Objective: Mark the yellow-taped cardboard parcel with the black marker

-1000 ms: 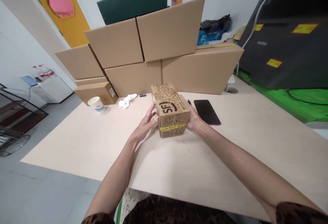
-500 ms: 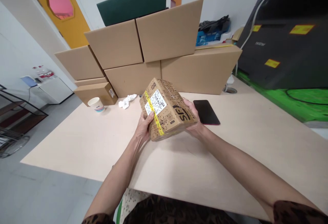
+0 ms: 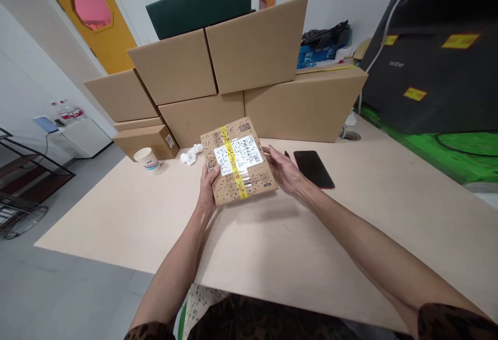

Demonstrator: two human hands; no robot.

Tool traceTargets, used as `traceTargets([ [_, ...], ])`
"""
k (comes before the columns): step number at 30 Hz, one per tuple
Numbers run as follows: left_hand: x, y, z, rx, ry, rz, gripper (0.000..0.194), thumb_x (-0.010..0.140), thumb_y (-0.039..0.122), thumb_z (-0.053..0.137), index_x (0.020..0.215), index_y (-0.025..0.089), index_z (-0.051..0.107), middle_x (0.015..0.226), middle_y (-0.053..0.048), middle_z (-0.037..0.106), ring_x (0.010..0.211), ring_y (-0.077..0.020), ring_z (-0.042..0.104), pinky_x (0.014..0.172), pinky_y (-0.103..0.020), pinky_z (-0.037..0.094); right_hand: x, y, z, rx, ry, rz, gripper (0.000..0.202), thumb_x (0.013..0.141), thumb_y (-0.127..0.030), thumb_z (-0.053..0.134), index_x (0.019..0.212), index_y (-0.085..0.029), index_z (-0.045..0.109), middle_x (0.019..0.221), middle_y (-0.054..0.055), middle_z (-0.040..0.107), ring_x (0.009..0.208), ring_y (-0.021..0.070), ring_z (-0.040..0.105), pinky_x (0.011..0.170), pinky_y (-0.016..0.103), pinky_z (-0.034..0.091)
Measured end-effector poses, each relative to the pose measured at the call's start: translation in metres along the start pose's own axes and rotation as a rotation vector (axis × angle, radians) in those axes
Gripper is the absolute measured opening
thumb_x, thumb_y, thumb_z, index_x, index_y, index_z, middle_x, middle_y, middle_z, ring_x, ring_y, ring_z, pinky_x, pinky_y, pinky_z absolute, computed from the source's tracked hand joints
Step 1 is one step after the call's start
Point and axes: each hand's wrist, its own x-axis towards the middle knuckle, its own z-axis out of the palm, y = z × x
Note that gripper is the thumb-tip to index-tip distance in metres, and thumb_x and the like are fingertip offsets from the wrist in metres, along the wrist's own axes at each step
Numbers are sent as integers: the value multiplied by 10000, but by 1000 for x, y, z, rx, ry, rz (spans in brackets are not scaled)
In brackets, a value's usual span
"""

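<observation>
A brown cardboard box point(image 3: 238, 161) with dark flecks, a white shipping label and a strip of yellow tape is held tilted above the table, its labelled face towards me. My left hand point(image 3: 208, 187) grips its lower left edge, thumb on the front face and the other fingers hidden behind. Along the right edge, my right hand point(image 3: 286, 171) holds the box with bent fingers, some of them out of sight. Just right of that hand, a black phone or tablet point(image 3: 313, 169) lies on the table, with a small dark pen-like tip point(image 3: 287, 154) beside it.
Large cartons point(image 3: 206, 119) are stacked along the table's back, topped by a dark green box point(image 3: 200, 5). A paper cup point(image 3: 146, 158) and crumpled tissue point(image 3: 191, 154) stand at back left. A black-covered machine point(image 3: 436, 81) is at right, near a cable hole point(image 3: 350, 136).
The box has been turned so its labelled face points towards me and the side with large black letters is hidden. My right hand has shifted from beneath to its right edge.
</observation>
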Motion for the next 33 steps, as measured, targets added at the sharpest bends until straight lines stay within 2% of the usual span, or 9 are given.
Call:
traceTargets([
  [2,-1,2,1,61,-3,61,745,714,307,879,1394,277,579,1406,-76,691,1307,-337,655,1082,-441,557,-2,-3,0,-41,-46,35,593,790,-697,748,1253,-339,654,1260,57,750,1264,306,651,1089,562,502],
  [4,-2,3,1,109,-21,110,791,704,289,890,1427,305,570,1484,-69,636,1336,-328,633,1094,-418,546,-5,-5,3,-64,-104,51,689,773,-645,790,1364,-360,579,1345,57,717,1287,314,638,1103,596,484],
  [8,-2,1,-2,127,-73,146,795,741,354,882,1464,341,553,1559,-47,568,1468,-309,509,1168,-400,480,-11,-8,10,-26,-176,18,727,740,-483,846,1389,-333,554,1398,59,694,1279,310,648,1120,572,482],
  [11,1,-2,-4,109,-103,165,705,774,478,860,1417,340,603,1591,-24,534,1543,-287,406,1216,-373,418,-13,-10,14,40,-104,-18,717,716,-438,834,1368,-320,559,1350,58,722,1239,318,673,1076,562,516],
  [15,1,-3,-3,133,-145,122,744,768,572,847,1424,324,598,1620,-43,500,1539,-302,409,1211,-390,408,-14,-13,15,129,-58,-8,624,737,-453,776,1318,-301,605,1215,47,782,1175,325,709,1043,567,532],
  [20,2,-4,-2,130,-143,18,814,755,518,869,1463,279,546,1577,-92,550,1500,-340,462,1193,-469,426,-17,-15,15,146,-28,55,539,766,-500,741,1259,-293,673,1116,44,813,1132,340,732,1004,550,569],
  [24,4,-8,-5,101,-116,5,692,757,458,877,1370,258,626,1603,-81,524,1541,-335,403,1215,-441,418,-13,-14,11,176,11,147,596,793,-597,685,1291,-271,683,1070,71,822,1096,366,743,969,576,587],
  [27,4,-10,-6,109,-124,-19,723,727,429,903,1377,258,635,1610,-70,518,1556,-347,377,1231,-434,409,-8,-13,5,196,46,183,604,817,-649,654,1299,-285,680,1044,61,826,1039,357,761,927,569,608],
  [33,3,-10,-6,135,-104,-73,864,736,433,895,1499,229,543,1674,-73,424,1574,-355,340,1251,-423,385,3,-9,-3,264,222,332,343,952,-524,581,1146,-274,714,857,26,828,893,291,790,847,476,645],
])
